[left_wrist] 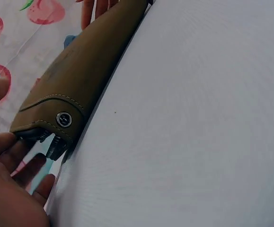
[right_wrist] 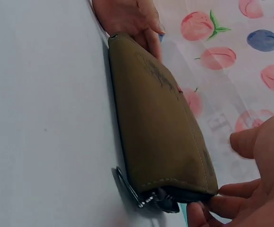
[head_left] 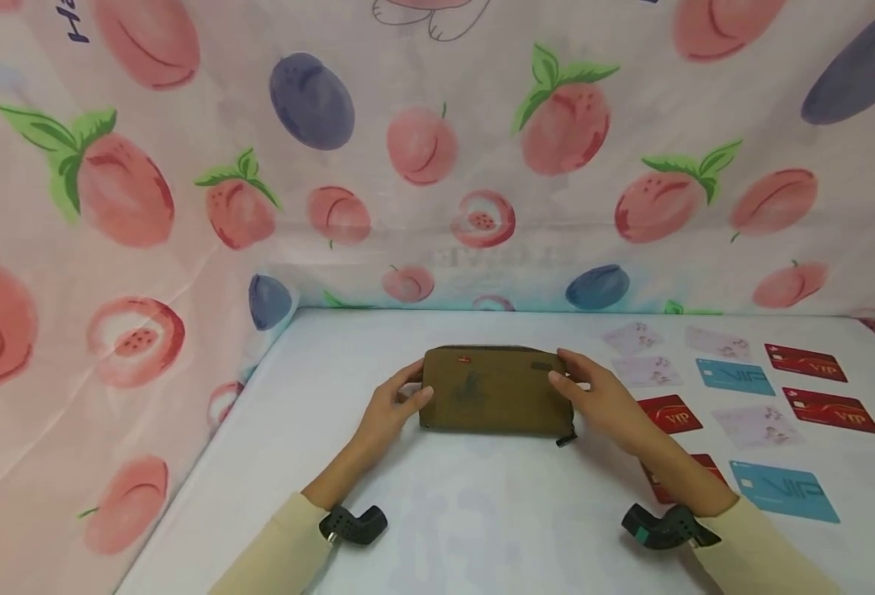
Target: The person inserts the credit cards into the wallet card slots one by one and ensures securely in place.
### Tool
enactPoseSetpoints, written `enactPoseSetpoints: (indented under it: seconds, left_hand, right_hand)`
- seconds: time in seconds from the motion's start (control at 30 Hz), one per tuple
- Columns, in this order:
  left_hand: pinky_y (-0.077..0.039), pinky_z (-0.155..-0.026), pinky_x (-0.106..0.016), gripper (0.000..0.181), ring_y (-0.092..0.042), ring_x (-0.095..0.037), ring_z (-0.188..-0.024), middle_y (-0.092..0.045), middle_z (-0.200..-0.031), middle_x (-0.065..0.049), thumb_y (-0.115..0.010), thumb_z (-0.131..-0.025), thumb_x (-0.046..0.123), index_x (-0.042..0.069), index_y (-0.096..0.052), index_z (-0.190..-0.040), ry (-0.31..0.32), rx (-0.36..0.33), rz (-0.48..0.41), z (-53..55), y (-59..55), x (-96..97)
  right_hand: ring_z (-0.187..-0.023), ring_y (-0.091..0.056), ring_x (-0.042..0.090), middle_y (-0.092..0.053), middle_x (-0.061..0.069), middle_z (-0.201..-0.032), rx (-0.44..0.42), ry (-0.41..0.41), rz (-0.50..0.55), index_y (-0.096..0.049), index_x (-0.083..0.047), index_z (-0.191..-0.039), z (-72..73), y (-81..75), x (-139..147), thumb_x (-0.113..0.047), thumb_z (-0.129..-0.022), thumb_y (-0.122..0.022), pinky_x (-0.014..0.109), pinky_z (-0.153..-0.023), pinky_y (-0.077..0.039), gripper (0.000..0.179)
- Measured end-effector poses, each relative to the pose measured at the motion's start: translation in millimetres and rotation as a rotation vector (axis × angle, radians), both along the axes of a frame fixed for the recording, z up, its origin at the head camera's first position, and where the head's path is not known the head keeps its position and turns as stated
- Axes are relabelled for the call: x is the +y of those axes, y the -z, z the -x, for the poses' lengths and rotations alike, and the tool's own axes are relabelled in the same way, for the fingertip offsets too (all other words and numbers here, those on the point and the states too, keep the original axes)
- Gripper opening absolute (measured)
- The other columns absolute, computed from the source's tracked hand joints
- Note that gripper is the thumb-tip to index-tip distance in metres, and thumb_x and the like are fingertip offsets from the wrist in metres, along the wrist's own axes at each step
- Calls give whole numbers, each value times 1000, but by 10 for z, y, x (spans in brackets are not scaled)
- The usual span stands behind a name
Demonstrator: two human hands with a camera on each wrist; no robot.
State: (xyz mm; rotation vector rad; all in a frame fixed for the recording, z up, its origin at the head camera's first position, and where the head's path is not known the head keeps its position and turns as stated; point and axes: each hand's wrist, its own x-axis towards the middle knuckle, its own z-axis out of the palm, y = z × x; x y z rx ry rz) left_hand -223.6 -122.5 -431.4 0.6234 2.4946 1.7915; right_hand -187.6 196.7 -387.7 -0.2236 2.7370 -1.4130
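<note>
An olive-brown zip wallet [head_left: 498, 392] rests on the white table, its long side facing me. My left hand [head_left: 400, 402] is at its left end; in the left wrist view the fingers [left_wrist: 25, 165] reach the end by the zip while the thumb stands off the wallet. At the other end is my right hand [head_left: 593, 397]. Its fingertips [right_wrist: 238, 189] touch the right end low down, and its thumb is spread away from the side. A zip pull [head_left: 567, 440] hangs at the front right corner.
To the right lie several cards: red VIP cards [head_left: 831, 411], blue VIP cards [head_left: 785, 491] and pale pink cards [head_left: 758, 426]. My right forearm passes over a red card [head_left: 707, 469]. A fruit-print cloth [head_left: 407, 223] rises behind the table and along its left side.
</note>
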Motion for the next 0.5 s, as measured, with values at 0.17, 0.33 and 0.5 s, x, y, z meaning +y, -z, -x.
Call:
enactPoseSetpoints:
  seconds: [0.17, 0.33, 0.5]
  left_hand:
    - [-41, -88, -44, 58, -51, -26, -115, -55, -130, -9, -63, -92, 5, 10, -41, -145, 35, 71, -58, 11, 34, 9]
    - [-39, -89, -49, 68, -47, -24, -123, -56, -131, -10, -65, -87, -6, 12, -38, -147, 40, 198, -81, 17, 26, 7]
    - [-42, -87, -48, 69, -50, -20, -121, -56, -132, -7, -66, -86, -6, 15, -41, -146, 18, 248, -84, 27, 7, 8]
  right_hand:
    - [-118, -50, 37, -42, 22, -142, 48, 4, -27, -31, -7, -149, 12, 17, 79, -14, -98, -56, 48, -89, -46, 57]
    - [-109, -59, 32, -50, 16, -137, 145, 2, -15, -42, -15, -146, 31, 42, 146, -6, -95, -58, 41, -82, -51, 55]
    - [-109, -60, 31, -55, 12, -132, 228, 20, -32, -48, -21, -142, 42, 25, 187, -7, -94, -61, 42, -82, -51, 52]
